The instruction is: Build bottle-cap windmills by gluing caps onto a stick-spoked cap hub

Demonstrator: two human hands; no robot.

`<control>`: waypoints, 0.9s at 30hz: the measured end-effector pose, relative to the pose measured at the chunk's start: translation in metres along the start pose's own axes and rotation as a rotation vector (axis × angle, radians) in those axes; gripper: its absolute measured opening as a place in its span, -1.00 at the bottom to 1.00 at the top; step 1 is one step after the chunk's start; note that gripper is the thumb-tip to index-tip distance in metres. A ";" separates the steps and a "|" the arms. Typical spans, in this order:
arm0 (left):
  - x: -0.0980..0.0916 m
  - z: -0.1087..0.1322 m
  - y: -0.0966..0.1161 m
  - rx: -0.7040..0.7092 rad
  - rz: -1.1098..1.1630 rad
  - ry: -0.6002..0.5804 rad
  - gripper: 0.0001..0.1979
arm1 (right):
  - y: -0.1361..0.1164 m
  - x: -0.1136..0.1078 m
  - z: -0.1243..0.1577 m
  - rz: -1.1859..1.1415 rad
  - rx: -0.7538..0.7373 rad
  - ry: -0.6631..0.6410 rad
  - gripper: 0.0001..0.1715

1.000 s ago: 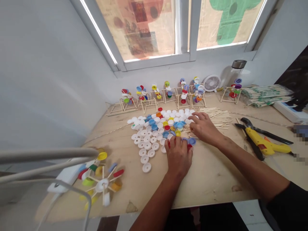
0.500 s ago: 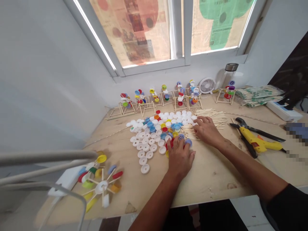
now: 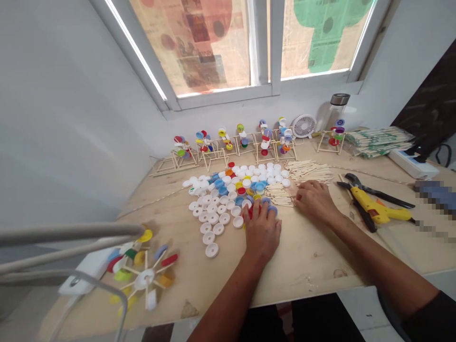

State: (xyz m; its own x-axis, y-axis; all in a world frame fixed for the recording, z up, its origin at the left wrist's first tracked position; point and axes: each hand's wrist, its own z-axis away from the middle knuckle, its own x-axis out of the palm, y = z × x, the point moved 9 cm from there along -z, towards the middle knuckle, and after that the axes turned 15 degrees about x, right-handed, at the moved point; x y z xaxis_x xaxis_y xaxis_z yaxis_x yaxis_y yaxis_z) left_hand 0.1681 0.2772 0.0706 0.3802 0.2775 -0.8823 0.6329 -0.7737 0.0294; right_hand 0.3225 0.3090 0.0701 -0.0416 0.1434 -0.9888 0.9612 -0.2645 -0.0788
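Note:
My left hand (image 3: 262,231) lies palm down, fingers spread, over red and blue bottle caps at the near edge of a spread of mostly white caps (image 3: 228,197) on the plywood table (image 3: 313,259). To its right my right hand (image 3: 315,202) rests with curled fingers beside a small bundle of short wooden sticks (image 3: 280,194), its fingertips touching them. What the right fingers hold, if anything, is hidden. A longer pile of sticks (image 3: 309,171) lies behind the right hand.
A row of stick-and-cap pinwheel models (image 3: 235,142) stands along the wall under the window. A cap wheel (image 3: 144,270) lies at the near left by a white power strip (image 3: 83,273). Yellow glue gun (image 3: 379,211), black pliers (image 3: 359,183), small fan (image 3: 304,126), packed sticks (image 3: 379,141) sit right.
My right hand has drawn back from the caps towards me and to the right, along the short sticks. The left hand has stayed over the coloured caps. The view has shifted slightly.

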 end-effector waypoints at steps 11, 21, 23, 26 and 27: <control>0.000 0.001 -0.003 -0.025 0.001 0.016 -0.84 | -0.003 0.003 0.001 -0.010 0.038 0.012 -0.79; -0.002 0.001 -0.005 -0.044 0.000 0.009 -0.87 | 0.000 -0.001 0.003 -0.020 0.095 0.013 -0.68; -0.002 0.001 -0.005 -0.040 -0.002 0.016 -0.88 | -0.006 -0.001 0.003 -0.033 0.083 0.010 -0.68; -0.002 0.001 -0.005 -0.035 -0.001 0.017 -0.87 | -0.013 -0.003 0.003 -0.051 0.055 0.008 -0.69; -0.002 0.002 -0.006 -0.035 0.001 0.017 -0.86 | -0.013 -0.003 0.003 -0.056 0.051 0.009 -0.69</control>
State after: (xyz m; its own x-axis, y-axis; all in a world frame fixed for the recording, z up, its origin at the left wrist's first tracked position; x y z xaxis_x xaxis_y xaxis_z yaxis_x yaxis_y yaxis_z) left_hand 0.1627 0.2800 0.0717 0.3916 0.2869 -0.8742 0.6561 -0.7532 0.0467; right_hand 0.3093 0.3091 0.0741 -0.0919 0.1681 -0.9815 0.9424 -0.3038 -0.1402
